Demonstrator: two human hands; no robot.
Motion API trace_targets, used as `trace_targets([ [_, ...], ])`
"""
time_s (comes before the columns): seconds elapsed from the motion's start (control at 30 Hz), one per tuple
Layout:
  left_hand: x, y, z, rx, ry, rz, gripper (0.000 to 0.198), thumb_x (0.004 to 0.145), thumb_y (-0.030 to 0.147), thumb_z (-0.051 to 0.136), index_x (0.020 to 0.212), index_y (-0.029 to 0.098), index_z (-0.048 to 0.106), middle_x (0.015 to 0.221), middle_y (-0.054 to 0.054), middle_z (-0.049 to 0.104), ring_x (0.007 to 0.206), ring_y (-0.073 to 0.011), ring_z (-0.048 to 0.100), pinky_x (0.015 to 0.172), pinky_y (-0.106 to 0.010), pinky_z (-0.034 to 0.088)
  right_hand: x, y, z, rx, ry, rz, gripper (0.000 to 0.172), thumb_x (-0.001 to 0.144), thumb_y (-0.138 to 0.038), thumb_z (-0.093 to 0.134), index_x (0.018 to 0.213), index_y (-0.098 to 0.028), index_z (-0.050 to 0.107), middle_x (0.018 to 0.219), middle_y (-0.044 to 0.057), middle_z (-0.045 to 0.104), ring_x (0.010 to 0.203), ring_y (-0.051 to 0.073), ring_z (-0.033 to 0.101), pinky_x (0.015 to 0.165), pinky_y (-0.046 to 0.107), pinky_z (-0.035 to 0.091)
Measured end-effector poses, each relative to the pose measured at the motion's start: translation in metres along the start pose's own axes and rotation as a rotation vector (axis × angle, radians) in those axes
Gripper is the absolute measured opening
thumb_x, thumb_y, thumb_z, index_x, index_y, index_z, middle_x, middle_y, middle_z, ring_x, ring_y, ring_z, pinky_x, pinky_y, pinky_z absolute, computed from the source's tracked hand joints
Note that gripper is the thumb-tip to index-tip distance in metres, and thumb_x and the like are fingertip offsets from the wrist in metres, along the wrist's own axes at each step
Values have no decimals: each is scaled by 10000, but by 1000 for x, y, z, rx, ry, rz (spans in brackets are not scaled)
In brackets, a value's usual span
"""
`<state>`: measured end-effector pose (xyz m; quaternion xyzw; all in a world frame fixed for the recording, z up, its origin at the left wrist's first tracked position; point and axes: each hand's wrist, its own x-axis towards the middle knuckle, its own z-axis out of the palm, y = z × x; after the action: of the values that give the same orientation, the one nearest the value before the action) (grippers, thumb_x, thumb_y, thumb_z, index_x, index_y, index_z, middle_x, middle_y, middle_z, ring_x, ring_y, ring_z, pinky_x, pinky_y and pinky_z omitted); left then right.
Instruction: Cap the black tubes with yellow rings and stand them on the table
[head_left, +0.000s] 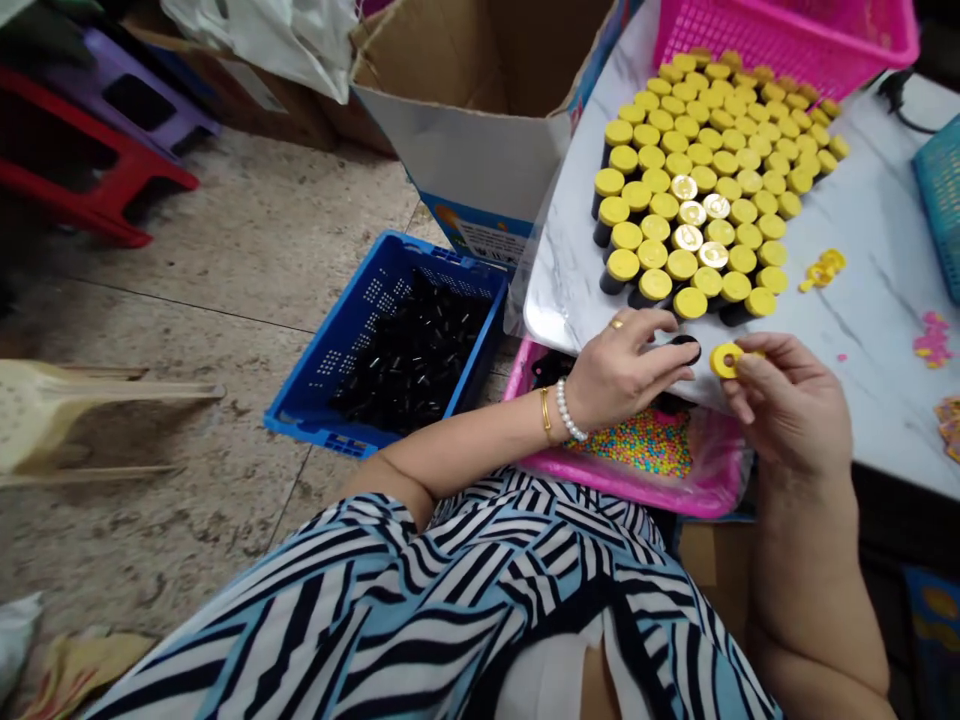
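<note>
My left hand (626, 368) is closed around a small black tube (684, 345) at the near edge of the white marble table (870, 240). My right hand (787, 405) pinches a round yellow cap (726, 359) just to the right of the tube's top. Right behind both hands stand many black tubes with yellow caps (712, 175), packed upright in rows; a few in the middle show shiny gold tops (697, 228). A pink basin of small coloured beads (645, 440) sits under my wrists.
A blue crate of black tubes (409, 345) stands on the floor at left, beside an open cardboard box (480, 110). A pink basket (787, 35) sits behind the tubes. Loose yellow caps (823, 270) and pink bits (932, 340) lie on the table at right.
</note>
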<state>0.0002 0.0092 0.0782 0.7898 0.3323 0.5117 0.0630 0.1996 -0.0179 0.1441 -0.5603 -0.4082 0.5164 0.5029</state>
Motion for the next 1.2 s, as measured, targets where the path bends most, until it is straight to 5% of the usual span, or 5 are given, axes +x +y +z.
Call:
trace_targets([
  [0.33, -3, 3, 3, 56, 118, 137, 202, 1016, 303, 628, 1087, 128, 700, 1090, -109, 751, 961, -162, 723, 851, -289, 639, 6, 2, 13, -91, 6, 18, 305, 728, -288, 887, 969, -199, 723, 813, 8, 731, 525, 71, 627, 482, 165, 545],
  [0.5, -3, 8, -8, 69, 29, 58, 250, 1056, 295, 558, 1231, 136, 640, 1091, -90, 756, 998, -145, 738, 849, -252, 643, -2, -1, 22, -201, -42, -57, 244, 784, -279, 853, 965, -187, 717, 845, 24, 728, 545, 81, 639, 517, 196, 571],
  [0.7, 4, 0, -16, 52, -26, 220, 237, 1028, 205, 579, 1228, 133, 682, 1300, -158, 724, 1106, -213, 742, 893, -336, 668, 3, -5, 23, -16, -180, 160, 328, 777, -339, 857, 999, -246, 634, 616, -56, 597, 470, 98, 565, 418, 204, 504],
  [1.0, 8, 7, -20, -117, -217, -37, 256, 1077, 331, 517, 1125, 182, 719, 1368, -100, 714, 1139, -136, 746, 975, -265, 648, -7, -7, 33, -125, -13, 49, 286, 788, -297, 853, 925, -202, 620, 707, -23, 658, 518, 95, 605, 500, 207, 567],
  [1.2, 1, 8, -8, -40, -23, 38, 227, 1050, 324, 578, 1106, 150, 713, 1280, -128, 753, 1064, -139, 767, 895, -240, 659, -14, 5, 21, -126, -11, -2, 196, 878, -357, 769, 1025, -248, 699, 828, -14, 664, 640, 74, 621, 600, 195, 567],
])
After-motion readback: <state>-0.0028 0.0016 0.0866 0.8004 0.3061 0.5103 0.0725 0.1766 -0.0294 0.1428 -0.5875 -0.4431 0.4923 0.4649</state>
